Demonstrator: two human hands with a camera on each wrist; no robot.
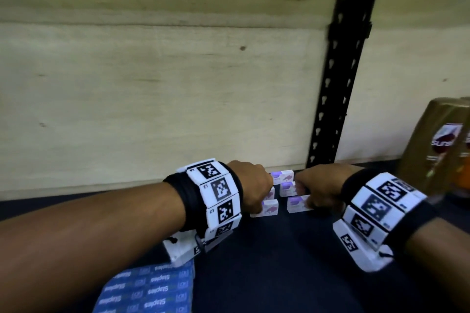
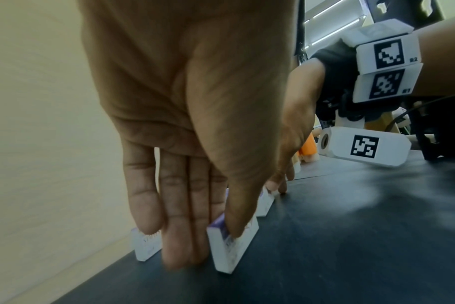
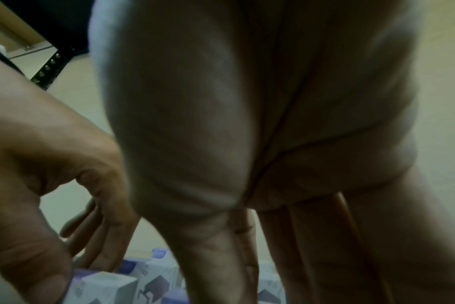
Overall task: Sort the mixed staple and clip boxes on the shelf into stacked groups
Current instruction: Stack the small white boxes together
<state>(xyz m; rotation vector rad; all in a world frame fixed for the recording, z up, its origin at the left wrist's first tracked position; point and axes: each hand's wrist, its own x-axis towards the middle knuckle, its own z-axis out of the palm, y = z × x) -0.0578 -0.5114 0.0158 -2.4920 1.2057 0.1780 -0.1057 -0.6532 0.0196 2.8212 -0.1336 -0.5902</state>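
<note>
Several small white and purple boxes stand near the back of the dark shelf. My left hand pinches the front left box; in the left wrist view its thumb lies on the front of that box and the fingers reach down behind it. My right hand holds the front right box by its right end, seen in the left wrist view as a box under fingertips. A block of blue staple boxes lies at the front left.
A plywood wall closes the shelf's back, with a black perforated upright against it. Golden bottles stand at the right edge. Another white and purple box stands close to the wall beside my left fingers.
</note>
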